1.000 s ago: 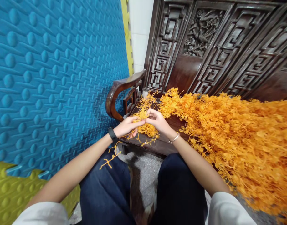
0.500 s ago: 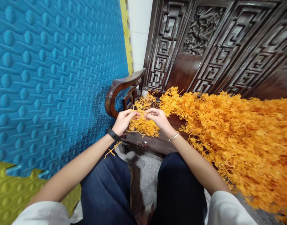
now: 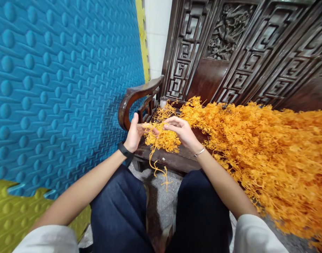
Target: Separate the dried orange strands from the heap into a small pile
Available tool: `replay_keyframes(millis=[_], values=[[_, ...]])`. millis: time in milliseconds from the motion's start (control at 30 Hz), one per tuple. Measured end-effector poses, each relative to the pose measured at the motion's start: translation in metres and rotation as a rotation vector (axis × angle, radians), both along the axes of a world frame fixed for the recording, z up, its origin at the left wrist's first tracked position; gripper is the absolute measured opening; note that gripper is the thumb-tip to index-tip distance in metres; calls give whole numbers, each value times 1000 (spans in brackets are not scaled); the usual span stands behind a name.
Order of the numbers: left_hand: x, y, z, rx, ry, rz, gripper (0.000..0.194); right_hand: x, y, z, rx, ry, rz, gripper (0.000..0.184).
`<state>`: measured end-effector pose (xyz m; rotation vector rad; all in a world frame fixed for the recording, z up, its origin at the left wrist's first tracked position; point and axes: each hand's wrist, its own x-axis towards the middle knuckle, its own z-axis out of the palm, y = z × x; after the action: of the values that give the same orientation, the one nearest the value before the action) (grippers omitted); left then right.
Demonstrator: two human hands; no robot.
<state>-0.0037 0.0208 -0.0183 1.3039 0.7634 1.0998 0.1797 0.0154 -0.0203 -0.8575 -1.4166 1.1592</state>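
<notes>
My right hand [image 3: 182, 131] pinches a thin orange plastic sprig between thumb and fingers. My left hand [image 3: 137, 134] is beside it with its thumb raised and its fingers spread apart, the fingertips partly behind orange strands. A branched end of the sprig [image 3: 153, 165] dangles below the hands, over the front edge of the seat. Under and behind the hands lies a small heap of orange sprigs [image 3: 169, 141]. Which strands belong to the held sprig and which to the heap is hard to tell.
A dark wooden bench [image 3: 173, 161] bears a large pile of orange sprigs [image 3: 271, 147] on the right. Its curved armrest [image 3: 124, 109] stands at the left, its carved back [image 3: 208, 75] behind. Blue foam matting [image 3: 58, 88] covers the left side.
My left hand has opened and turned, thumb up, off the strand it was pinching. The dangling sprig end has swung from over my left knee to between my knees.
</notes>
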Motion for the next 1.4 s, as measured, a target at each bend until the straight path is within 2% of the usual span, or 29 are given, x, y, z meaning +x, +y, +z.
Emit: replay_keyframes(millis=[133,267,400,533,700,800,933,1033,1133,1267,1400], values=[[1,2,-7,-5,69,27,42,0,-2,0,-9,-21,111,15],[0,3,-11,166,157,-8,32,2,-5,3,-4,-51,185,17],[-2,2,-11,265,193,-205,43,6,-5,5,61,-110,254,14],[-1,2,-14,316,197,-305,57,12,-5,7,141,-164,278,10],[-1,-5,-11,235,262,-370,45,16,-7,9,49,-174,354,14],[-1,-8,-7,192,250,-327,36,17,-8,11,20,-159,368,15],[-2,-7,-6,219,279,-233,30,16,-8,11,28,-140,349,13],[-2,-4,-9,222,351,-238,27,12,-9,12,16,-155,318,15],[-2,-3,-11,287,428,-227,21,7,-12,13,-42,-208,308,19],[-1,-3,-9,446,449,-93,19,5,-14,15,-35,-262,320,22],[0,-3,-8,407,412,-109,14,7,-14,15,-43,-266,337,27]])
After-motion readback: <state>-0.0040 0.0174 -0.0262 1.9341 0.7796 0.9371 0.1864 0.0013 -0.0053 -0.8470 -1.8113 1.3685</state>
